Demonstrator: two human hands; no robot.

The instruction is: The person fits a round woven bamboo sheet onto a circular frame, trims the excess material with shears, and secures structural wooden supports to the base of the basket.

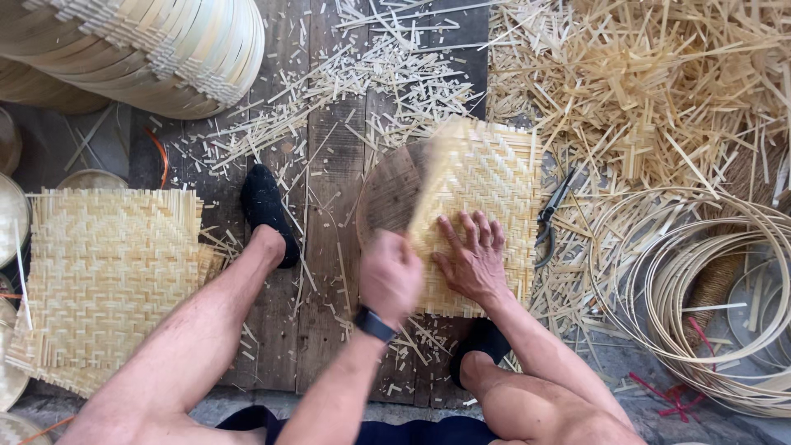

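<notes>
Under the right hand (471, 262), whose fingers (478, 232) lie spread flat and grasp nothing, a woven mat (494, 177) rests on a round board (389, 194) on the plank floor (338, 156). Left hand (389, 276), fingers clenched, grips a blurred stick (432, 177) over the mat. Scissors (550, 216) lie just right of it, beside bamboo hoops (700, 272).

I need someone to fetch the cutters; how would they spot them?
Start at the square woven bamboo mat under the right hand. Just off its right edge, on pale bamboo offcuts, lie dark metal scissors, the only dark tool there.
</notes>
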